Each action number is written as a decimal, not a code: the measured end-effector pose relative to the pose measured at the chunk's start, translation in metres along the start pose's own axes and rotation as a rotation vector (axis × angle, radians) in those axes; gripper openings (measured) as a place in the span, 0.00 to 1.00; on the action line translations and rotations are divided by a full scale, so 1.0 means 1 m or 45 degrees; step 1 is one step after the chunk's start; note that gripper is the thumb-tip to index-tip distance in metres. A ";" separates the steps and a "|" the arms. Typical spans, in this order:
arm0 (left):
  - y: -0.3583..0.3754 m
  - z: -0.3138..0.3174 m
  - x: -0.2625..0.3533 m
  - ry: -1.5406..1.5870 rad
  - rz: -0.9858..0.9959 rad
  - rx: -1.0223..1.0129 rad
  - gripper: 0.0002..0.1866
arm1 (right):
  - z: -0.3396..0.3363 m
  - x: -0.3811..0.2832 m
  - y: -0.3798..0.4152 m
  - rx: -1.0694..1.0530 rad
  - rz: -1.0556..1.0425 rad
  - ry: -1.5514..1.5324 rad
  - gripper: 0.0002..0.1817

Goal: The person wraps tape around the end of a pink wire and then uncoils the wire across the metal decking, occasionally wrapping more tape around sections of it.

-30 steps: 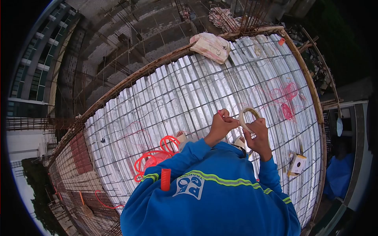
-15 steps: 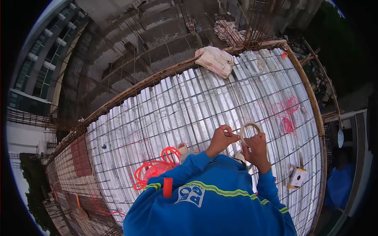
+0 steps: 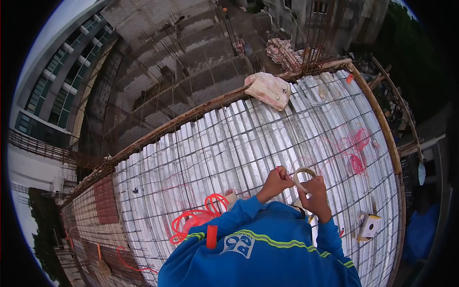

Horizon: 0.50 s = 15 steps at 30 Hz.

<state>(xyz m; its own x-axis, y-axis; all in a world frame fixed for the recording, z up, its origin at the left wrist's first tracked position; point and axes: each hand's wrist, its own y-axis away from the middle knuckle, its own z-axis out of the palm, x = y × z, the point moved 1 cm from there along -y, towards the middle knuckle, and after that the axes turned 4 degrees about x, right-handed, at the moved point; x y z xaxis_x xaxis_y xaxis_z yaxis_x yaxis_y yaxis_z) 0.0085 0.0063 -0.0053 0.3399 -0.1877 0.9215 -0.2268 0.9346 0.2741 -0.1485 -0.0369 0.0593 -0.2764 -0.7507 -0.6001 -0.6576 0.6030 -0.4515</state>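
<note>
While the left grip (image 3: 276,183) stays together, the right grip (image 3: 315,196), lower in view, clamps a pale ring (image 3: 305,169).

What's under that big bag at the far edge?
Shiny metal sheets and the wood edge run right up to the bag, so it probably rests on them. Whatever is right beneath can't be seen, because the bag covers it.

"What's that by the right hand (image 3: 315,197)?"

"A pale cream, ring-shaped roll, like tape (image 3: 296,179). It's held on edge, tilted, its round hole open to view."

"And at the left hand (image 3: 276,183)?"

"A small bright-pink bit (image 3: 278,167) shows at the curled fingers, just beside the roll. Too small to tell its shape."
</note>
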 end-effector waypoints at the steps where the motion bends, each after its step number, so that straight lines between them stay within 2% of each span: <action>1: -0.001 -0.001 -0.001 -0.001 -0.014 0.000 0.22 | 0.001 0.001 0.002 -0.004 0.013 -0.005 0.06; 4: -0.005 -0.006 0.000 0.044 0.041 -0.021 0.20 | 0.002 0.006 0.011 0.075 0.398 -0.235 0.09; 5: -0.002 -0.005 0.003 0.115 0.049 -0.022 0.14 | 0.001 0.005 0.011 0.099 0.445 -0.279 0.11; 7: 0.006 -0.002 0.027 0.233 -0.111 -0.094 0.07 | 0.001 0.004 0.010 0.216 0.543 -0.339 0.11; 9: 0.004 -0.013 0.026 0.561 -0.327 -0.245 0.11 | -0.003 0.006 0.009 0.255 0.559 -0.322 0.10; 10: 0.003 -0.013 0.025 0.525 -0.287 -0.241 0.17 | -0.006 0.004 0.007 0.263 0.614 -0.348 0.11; 11: 0.003 -0.007 0.021 0.528 -0.294 -0.246 0.17 | -0.008 0.005 0.009 0.264 0.621 -0.343 0.11; 13: 0.002 0.001 0.015 -0.004 0.168 -0.084 0.20 | -0.007 0.007 0.007 0.237 0.627 -0.384 0.10; 15: 0.004 0.000 0.014 -0.127 0.126 -0.063 0.19 | -0.007 0.009 0.008 0.223 0.608 -0.383 0.10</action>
<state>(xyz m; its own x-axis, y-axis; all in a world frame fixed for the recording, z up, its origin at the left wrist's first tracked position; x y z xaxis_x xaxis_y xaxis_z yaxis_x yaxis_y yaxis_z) 0.0125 0.0077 0.0086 0.2252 -0.1207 0.9668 -0.2088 0.9633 0.1689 -0.1611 -0.0406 0.0555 -0.2858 -0.2907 -0.9131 -0.3769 0.9102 -0.1718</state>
